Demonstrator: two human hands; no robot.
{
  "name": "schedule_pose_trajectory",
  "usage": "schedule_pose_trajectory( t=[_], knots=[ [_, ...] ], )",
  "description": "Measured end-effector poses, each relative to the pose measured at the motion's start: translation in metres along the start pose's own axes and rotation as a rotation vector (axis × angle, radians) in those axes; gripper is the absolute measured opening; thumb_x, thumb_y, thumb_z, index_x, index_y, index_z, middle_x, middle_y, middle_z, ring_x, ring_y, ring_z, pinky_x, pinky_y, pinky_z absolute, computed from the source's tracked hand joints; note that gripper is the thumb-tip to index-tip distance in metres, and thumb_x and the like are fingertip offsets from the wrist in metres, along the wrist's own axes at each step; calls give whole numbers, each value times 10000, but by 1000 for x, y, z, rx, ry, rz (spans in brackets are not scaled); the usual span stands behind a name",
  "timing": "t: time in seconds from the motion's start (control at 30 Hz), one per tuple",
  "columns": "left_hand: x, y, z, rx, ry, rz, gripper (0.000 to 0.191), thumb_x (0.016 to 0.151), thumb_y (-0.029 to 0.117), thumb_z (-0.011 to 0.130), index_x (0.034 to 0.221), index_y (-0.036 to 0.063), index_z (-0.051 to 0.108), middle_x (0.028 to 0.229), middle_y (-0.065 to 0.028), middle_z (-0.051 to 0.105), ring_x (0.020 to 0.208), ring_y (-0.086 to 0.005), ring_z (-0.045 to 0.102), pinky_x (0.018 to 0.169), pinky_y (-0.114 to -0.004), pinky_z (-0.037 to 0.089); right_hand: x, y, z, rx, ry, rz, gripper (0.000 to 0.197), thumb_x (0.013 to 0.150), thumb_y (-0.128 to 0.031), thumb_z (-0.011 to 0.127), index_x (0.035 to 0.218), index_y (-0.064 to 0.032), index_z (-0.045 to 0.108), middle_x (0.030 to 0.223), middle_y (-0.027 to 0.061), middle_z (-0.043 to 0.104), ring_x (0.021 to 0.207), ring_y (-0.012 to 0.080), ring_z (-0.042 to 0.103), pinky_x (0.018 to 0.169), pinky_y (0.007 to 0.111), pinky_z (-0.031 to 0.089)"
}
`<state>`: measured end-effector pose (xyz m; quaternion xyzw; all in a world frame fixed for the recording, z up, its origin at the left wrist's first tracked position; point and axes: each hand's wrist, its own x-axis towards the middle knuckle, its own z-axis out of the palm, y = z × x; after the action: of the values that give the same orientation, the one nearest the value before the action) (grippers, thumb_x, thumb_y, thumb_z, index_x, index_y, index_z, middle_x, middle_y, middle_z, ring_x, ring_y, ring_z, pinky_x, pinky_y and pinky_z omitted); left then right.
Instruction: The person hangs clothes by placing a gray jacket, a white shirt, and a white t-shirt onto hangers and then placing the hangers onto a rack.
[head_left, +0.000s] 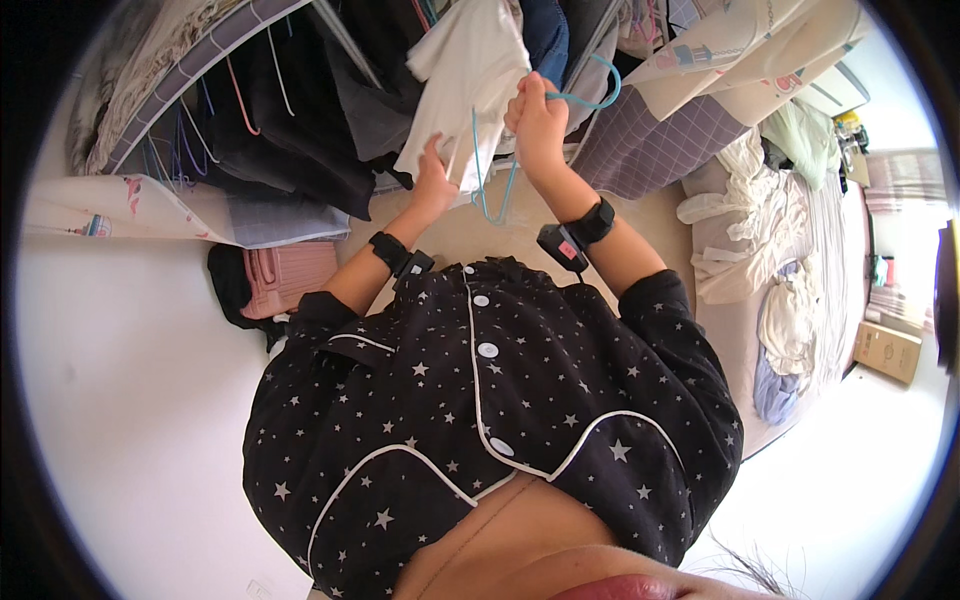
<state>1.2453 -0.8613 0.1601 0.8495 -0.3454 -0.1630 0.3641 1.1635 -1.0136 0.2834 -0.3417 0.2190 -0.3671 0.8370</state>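
Observation:
My right hand (537, 124) is closed round a light-blue wire hanger (512, 187), near its neck. The hook points up and right, and the hanger's lower loop hangs beside a white garment (480, 67). My left hand (435, 180) is at the garment's lower left part, a finger extended against the cloth. Whether it grips the cloth cannot be made out. The white garment hangs in front of the wardrobe, between dark clothes (277, 142) and a blue denim garment (545, 41). The hanger's upper part is partly hidden behind my right fist.
Several hangers (244, 101) hang at the left under a fabric shelf edge (180, 82). Printed wardrobe curtains (675, 90) stand at both sides. A folded pink item (292, 277) lies at the lower left. Crumpled clothes (787, 315) lie on a bed (727, 360) at right, near a cardboard box (888, 352).

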Motion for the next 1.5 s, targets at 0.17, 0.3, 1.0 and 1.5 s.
schedule_pose_trajectory(
  t=[0.17, 0.3, 1.0, 1.5],
  knots=[
    [-13, -28, -20, -358, -330, -66, 930, 618, 116, 703, 1287, 10, 66, 1094, -208, 448, 982, -260, 490, 853, -299, 374, 23, 50, 33, -9, 33, -37, 219, 911, -217, 404, 752, -66, 401, 523, -51, 295, 391, 40, 256, 366, 206, 201],
    [-26, -4, -10, -280, -285, 113, 903, 641, 77, 650, 1303, 53, 36, 1035, -155, 492, 855, -193, 535, 693, -292, 455, 30, 75, 2, -454, 41, -253, 230, 917, -213, 384, 740, -65, 389, 542, -22, 331, 427, 63, 328, 386, 222, 263],
    [48, -28, -102, 254, 34, 118, 263, 707, 78, 598, 966, 61, 553, 878, -132, 590, 820, -305, 537, 725, -341, 419, -2, 10, -34, -1260, -760, 11, 327, 824, -318, 490, 734, -32, 619, 631, 161, 554, 579, 278, 531, 563, 364, 399],
    [140, -15, -94, 285, 23, 427, 266, 723, 199, 622, 887, -3, 564, 789, -176, 570, 770, -331, 531, 693, -399, 430, 11, -52, -20, -1523, -412, 74, 374, 746, -316, 595, 675, 51, 579, 556, 159, 524, 550, 228, 534, 544, 342, 408]
  ],
)
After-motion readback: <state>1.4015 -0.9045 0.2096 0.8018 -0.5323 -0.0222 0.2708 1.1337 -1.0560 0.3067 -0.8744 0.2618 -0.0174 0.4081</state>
